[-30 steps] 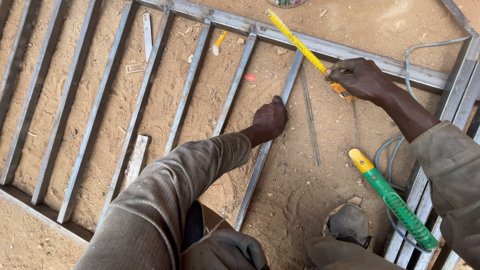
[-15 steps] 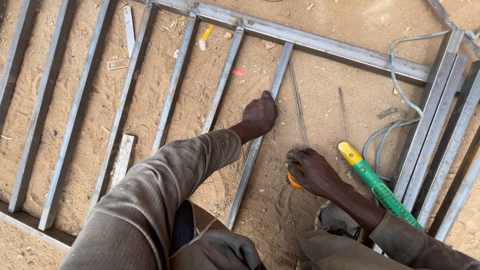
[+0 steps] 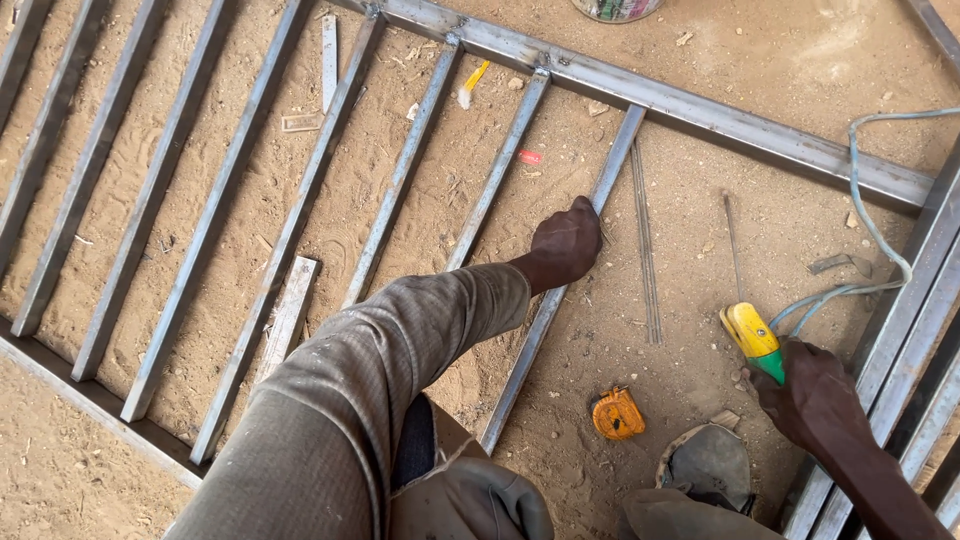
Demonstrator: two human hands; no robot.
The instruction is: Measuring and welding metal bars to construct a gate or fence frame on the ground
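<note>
Right now the left hand [image 3: 566,243] presses down, fingers curled over, on the loose steel bar [image 3: 555,300] that runs slantwise from near centre up to the far rail [image 3: 660,100] of the steel frame. The right hand [image 3: 815,395], near right, is wrapped tight round the yellow-and-green electrode holder [image 3: 755,340], whose pale cable [image 3: 870,240] loops away over the sand to the far right.

The bar rests only on sand and on that one hand — if the press slackens it could slide out of line with its neighbours. The cable lies across the frame's right edge and could snag as the holder is lifted. A bare hand so close to the far joint looks at risk from heat or sparks.

Counted: seven other upright bars to the left, two thin rods [image 3: 645,250] lying just right of the held bar, one orange tape measure [image 3: 617,413] near the knee, and two short offcuts — one by the near bars [image 3: 287,315], one far left [image 3: 329,48].
</note>
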